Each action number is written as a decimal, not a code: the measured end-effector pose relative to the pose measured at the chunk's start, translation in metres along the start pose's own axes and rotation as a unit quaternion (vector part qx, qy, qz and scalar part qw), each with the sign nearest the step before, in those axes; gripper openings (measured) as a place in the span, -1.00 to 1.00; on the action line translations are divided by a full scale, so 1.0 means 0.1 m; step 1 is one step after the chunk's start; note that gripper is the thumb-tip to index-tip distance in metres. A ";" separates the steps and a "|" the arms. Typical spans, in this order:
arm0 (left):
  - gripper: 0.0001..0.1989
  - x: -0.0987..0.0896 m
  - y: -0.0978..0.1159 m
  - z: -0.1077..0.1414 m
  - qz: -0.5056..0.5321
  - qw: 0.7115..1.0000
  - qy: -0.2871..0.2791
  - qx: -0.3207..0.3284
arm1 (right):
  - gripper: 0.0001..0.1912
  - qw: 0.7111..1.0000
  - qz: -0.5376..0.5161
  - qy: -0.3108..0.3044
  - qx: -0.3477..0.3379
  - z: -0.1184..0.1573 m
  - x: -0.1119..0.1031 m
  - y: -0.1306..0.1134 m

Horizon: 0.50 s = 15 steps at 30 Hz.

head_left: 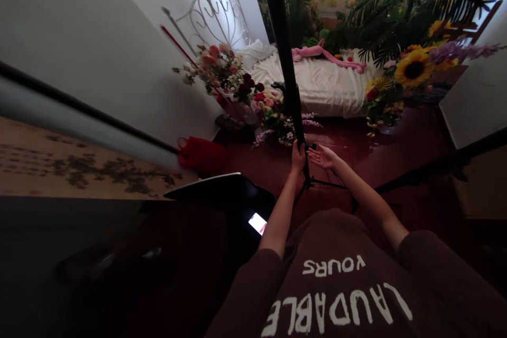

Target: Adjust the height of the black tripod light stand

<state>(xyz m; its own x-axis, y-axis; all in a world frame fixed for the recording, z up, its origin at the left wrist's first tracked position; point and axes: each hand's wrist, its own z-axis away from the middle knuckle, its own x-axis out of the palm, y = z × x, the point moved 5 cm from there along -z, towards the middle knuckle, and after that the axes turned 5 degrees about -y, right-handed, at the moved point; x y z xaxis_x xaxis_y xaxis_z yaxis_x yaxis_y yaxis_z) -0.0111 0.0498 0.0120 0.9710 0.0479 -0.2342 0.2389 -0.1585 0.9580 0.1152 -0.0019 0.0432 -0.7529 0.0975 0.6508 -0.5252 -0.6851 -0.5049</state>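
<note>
A tall black stand pole (285,53) runs from the top of the view down to splayed tripod legs (327,184) on the dark red floor. My left hand (298,157) is wrapped round the pole's lower part, just above the legs. To its right, my right hand (321,157) is palm up with its fingers apart, close beside the pole and a small black knob (311,146). Nothing shows in the right palm. Whether its fingertips touch the knob is hard to tell.
A lit phone (257,223) rests on a dark surface at lower left, near a red bag (202,153). Ahead are flower bunches (222,68), a bed with white cloth (332,84) and sunflowers (414,68). Another black pole (439,161) slants at the right.
</note>
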 end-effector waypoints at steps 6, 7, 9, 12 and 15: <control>-0.42 0.01 0.01 0.01 0.001 1.000 0.020 0.019 | -0.63 0.995 -0.102 0.007 0.018 -0.12 0.03 -0.01; -0.43 0.01 0.01 0.01 0.004 1.000 0.019 0.022 | -0.63 0.995 -0.098 0.012 0.022 -0.13 0.02 -0.02; -0.46 0.00 0.03 0.01 0.009 1.000 0.017 0.025 | -0.65 0.996 -0.081 0.021 0.034 -0.14 -0.02 -0.05; -0.48 -0.01 0.05 0.02 0.008 0.999 0.016 0.027 | -0.66 0.998 -0.042 0.016 0.049 -0.16 -0.05 -0.11; -0.49 -0.01 0.07 0.02 0.005 0.999 0.016 0.029 | -0.70 0.999 0.036 0.001 0.028 -0.19 -0.07 -0.19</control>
<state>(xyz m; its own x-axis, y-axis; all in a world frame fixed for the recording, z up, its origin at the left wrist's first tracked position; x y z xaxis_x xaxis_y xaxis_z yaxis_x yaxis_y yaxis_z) -0.0105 0.0472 0.0182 0.9730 0.0781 -0.2174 0.2294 -0.2165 0.9489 0.1228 0.0235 0.0375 -0.7885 0.0486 0.6131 -0.4476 -0.7291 -0.5178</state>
